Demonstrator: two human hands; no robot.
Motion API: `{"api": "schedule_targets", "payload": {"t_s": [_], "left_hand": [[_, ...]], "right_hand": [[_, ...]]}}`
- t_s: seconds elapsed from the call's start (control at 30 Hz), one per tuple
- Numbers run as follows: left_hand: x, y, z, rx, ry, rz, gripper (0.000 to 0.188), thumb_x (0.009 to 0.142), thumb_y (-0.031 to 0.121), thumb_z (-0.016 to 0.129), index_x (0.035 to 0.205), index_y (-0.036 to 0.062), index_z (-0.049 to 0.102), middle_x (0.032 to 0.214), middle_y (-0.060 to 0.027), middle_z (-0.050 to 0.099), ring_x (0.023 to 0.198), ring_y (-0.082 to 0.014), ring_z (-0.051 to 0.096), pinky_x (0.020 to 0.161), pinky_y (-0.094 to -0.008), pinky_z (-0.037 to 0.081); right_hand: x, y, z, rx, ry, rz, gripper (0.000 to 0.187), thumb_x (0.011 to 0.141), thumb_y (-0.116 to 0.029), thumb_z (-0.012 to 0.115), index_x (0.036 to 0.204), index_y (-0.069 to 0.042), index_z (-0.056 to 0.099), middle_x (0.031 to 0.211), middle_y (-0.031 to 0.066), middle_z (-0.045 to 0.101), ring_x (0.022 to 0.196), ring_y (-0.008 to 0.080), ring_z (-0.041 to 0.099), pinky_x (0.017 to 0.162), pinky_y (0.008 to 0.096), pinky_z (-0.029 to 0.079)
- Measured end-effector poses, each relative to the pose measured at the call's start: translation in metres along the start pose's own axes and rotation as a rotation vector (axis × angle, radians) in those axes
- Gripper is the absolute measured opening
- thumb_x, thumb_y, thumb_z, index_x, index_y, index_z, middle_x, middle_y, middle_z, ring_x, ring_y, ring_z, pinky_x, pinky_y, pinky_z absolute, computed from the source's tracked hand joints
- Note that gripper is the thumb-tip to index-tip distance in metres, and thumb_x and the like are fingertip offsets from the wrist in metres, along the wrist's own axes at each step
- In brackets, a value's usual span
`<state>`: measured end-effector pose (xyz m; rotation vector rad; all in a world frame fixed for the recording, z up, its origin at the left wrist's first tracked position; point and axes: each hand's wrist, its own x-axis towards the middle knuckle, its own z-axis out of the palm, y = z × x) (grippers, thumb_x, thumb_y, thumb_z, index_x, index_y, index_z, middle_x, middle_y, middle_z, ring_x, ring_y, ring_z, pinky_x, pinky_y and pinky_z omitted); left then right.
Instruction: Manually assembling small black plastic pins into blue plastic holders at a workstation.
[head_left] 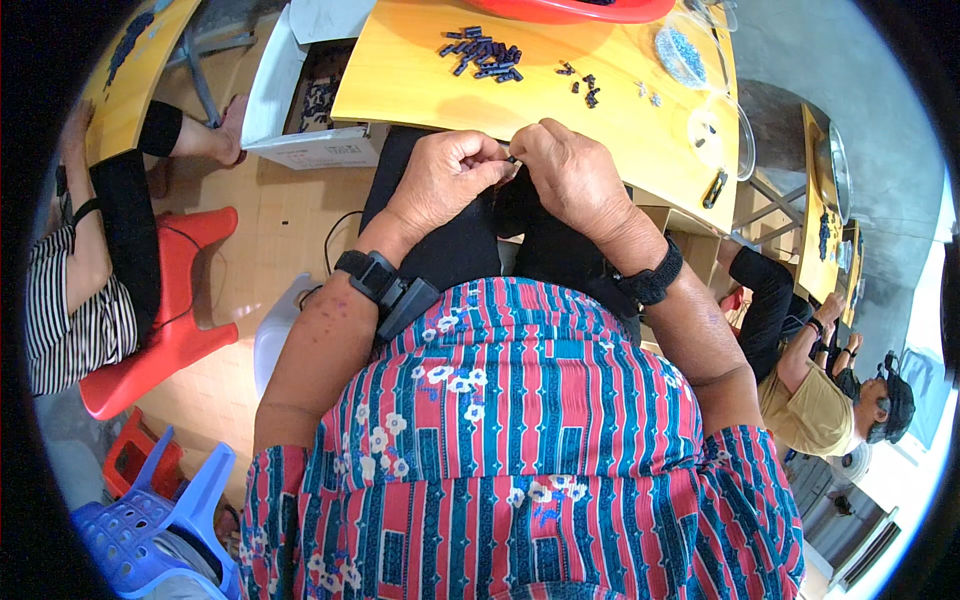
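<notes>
Just off the near edge of the yellow table [410, 90], above my lap, my two hands meet at the fingertips. A small black part [513, 159] shows between them, mostly covered by fingers, so its exact kind cannot be made out. My left hand [450, 178] is closed, thumb and forefinger pinching at one side of it. From the other side my right hand [575, 175] pinches it with curled fingers. Beyond the hands lies a pile of short dark cylindrical parts [485, 55]. Right of that sit a few smaller dark pieces [590, 90] and several tiny clear pieces [650, 95].
A red basin [570, 10] stands at the far edge. Along the right are a clear bowl of blue bits [680, 55], a clear round container [745, 140] and a black object [715, 188]. Left stands a white carton [310, 150]. People sit on both sides, one on a red chair [185, 300].
</notes>
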<state>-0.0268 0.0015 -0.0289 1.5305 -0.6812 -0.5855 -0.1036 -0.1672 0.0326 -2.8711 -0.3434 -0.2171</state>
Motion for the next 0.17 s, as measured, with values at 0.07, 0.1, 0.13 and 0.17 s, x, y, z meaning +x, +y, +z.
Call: {"api": "schedule_targets", "payload": {"t_s": [0.07,0.1,0.13,0.17], "left_hand": [[-0.0002,0.0004,-0.001,-0.005,-0.009,0.01,0.01,0.083,0.007,0.07,0.086,-0.0019,0.067,0.076,0.0001,0.064,0.071,-0.0039,0.056,0.066,-0.0217,0.048],[-0.0003,-0.0006,-0.0009,-0.052,-0.005,0.007,0.011,0.083,0.008,0.07,0.087,-0.0016,0.067,0.076,0.0001,0.064,0.072,-0.0041,0.056,0.067,-0.0215,0.048],[-0.0005,-0.0023,-0.0004,-0.1,0.0,0.005,0.012,0.084,0.009,0.071,0.088,-0.0013,0.067,0.077,0.0,0.064,0.073,-0.0042,0.056,0.068,-0.0212,0.048],[-0.0005,-0.0025,-0.0006,-0.1,0.001,0.005,0.012,0.084,0.009,0.071,0.088,-0.0013,0.067,0.077,0.0,0.064,0.073,-0.0042,0.056,0.068,-0.0212,0.048]], "right_hand": [[0.0001,0.0005,0.0006,0.09,0.011,0.05,0.016,0.081,-0.011,0.061,0.096,-0.008,0.06,0.082,0.0121,0.06,0.073,0.0294,0.064,0.064,0.0401,0.051],[-0.0008,0.0014,0.0024,0.321,-0.007,0.206,0.017,0.083,-0.012,0.062,0.099,-0.008,0.062,0.086,0.013,0.063,0.077,0.0278,0.066,0.067,0.0393,0.052],[-0.0021,0.0024,0.0049,0.552,-0.025,0.363,0.018,0.085,-0.013,0.063,0.103,-0.008,0.065,0.091,0.014,0.067,0.081,0.0262,0.067,0.07,0.0385,0.052],[-0.0018,0.0025,0.0051,0.552,-0.026,0.362,0.018,0.085,-0.013,0.063,0.103,-0.008,0.065,0.091,0.014,0.067,0.081,0.0262,0.067,0.07,0.0385,0.052]]}}
